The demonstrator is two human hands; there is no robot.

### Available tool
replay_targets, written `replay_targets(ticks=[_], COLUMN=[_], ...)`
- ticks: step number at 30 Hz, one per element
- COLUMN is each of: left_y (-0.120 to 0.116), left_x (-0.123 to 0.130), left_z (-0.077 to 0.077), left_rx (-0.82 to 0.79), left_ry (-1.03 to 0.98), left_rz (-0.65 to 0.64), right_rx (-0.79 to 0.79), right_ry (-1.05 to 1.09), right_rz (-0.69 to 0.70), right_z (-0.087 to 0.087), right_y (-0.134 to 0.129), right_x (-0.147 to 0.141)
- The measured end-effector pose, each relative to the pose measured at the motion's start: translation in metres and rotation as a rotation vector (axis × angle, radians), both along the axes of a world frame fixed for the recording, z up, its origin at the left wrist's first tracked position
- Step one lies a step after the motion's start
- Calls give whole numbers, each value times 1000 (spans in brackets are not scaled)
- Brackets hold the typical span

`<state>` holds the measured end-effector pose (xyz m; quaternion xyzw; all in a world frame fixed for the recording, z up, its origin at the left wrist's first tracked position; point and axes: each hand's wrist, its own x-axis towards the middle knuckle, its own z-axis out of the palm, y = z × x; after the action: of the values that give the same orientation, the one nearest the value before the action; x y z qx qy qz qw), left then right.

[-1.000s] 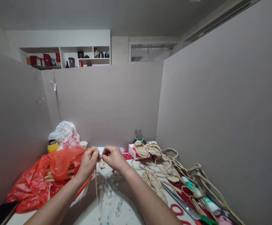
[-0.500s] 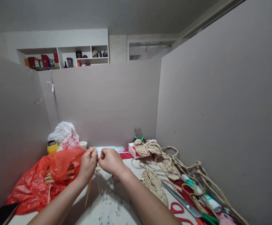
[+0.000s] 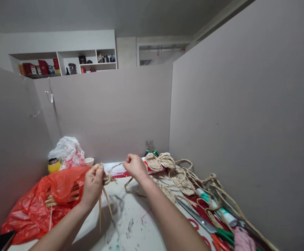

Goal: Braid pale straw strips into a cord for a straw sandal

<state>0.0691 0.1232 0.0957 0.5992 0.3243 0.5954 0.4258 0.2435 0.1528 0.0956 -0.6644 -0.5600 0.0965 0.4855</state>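
My left hand (image 3: 94, 182) is closed on a small braided straw piece (image 3: 108, 179), from which loose pale strands (image 3: 107, 204) hang down over the table. To its right my right hand (image 3: 134, 166) pinches a thin twisted cord (image 3: 117, 166) that runs back to the braided piece. More of the cord dangles in a loop (image 3: 128, 188) below my right hand. The fingertips of both hands are partly hidden.
An orange-red plastic bag (image 3: 34, 202) with straw strips lies at left, near a yellow jar (image 3: 53, 166) and paper cup (image 3: 89, 161). At right are woven straw pieces (image 3: 184, 184), coiled cords, green-handled scissors (image 3: 206, 225) and a pink cloth (image 3: 243, 240). Grey partitions (image 3: 110, 115) surround the white table.
My right hand has moved right and up, away from my left hand, drawing the cord out between them. The whole view has shifted slightly.
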Motion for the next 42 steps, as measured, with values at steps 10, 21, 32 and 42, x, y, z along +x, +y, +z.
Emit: replay_targets(ticks=[10,21,32,42], left_y=[48,110,115,87], left_x=[-22,-74,-76,-44], left_z=[-8,-47,-61,-44], left_rx=[-17,16,28,-21], left_ry=[140,440,649,555], left_rz=[99,368,341,-7], right_rx=[334,851,1073,339], right_ry=[280,955,317,110], right_rz=[-180,-216,-323,-34], right_z=[26,77,80,65], right_y=[-14,-74,-83,-61], right_x=[40,95,87,62])
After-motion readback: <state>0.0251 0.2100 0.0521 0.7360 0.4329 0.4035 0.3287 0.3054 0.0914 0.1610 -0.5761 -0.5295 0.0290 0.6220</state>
